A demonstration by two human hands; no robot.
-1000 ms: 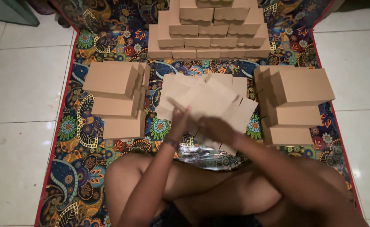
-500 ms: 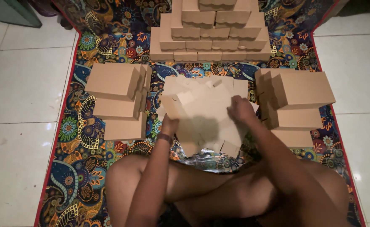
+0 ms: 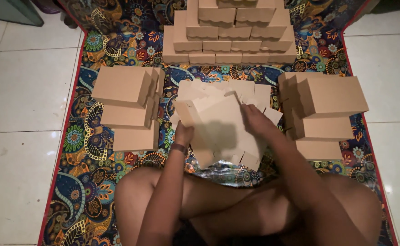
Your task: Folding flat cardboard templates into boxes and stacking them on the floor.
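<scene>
**Flat cardboard blank in both hands, boxes stacked all round**

We're down on the floor here: pale square floor tiles [image 3: 22, 105] on the left, and over them a patterned mat [image 3: 86, 182] with a red edge, thick with flowers and swirls in blue, orange and green. The person sits cross-legged on it, knees at the bottom of the view.

Starting left: a stack of folded brown cardboard boxes [image 3: 127, 107], closed, lying stepped one over the next; what is inside them cannot be seen. Just beside that stack, the left hand [image 3: 183, 135], a dark band at the wrist, fingers curled onto the left edge of a flat cardboard blank [image 3: 220, 125] and holding it. That blank sits tilted on top of a loose pile of flat blanks [image 3: 218, 89] in the middle of the mat, right in front of the legs, tabs and notched edges sticking out all round.

On across: the right hand [image 3: 254, 120] lies on the blank's upper right part, fingers spread flat and pressing on the card, touching it. Beneath the pile's near edge, a bit of shiny silvery sheet [image 3: 227, 171] shows.

Up at the far end, a pyramid of closed boxes [image 3: 229, 34] with scalloped flaps, rows stepped upward. And on the right, another stack of closed boxes [image 3: 327, 102], the top one set askew, more tiles beyond.
</scene>
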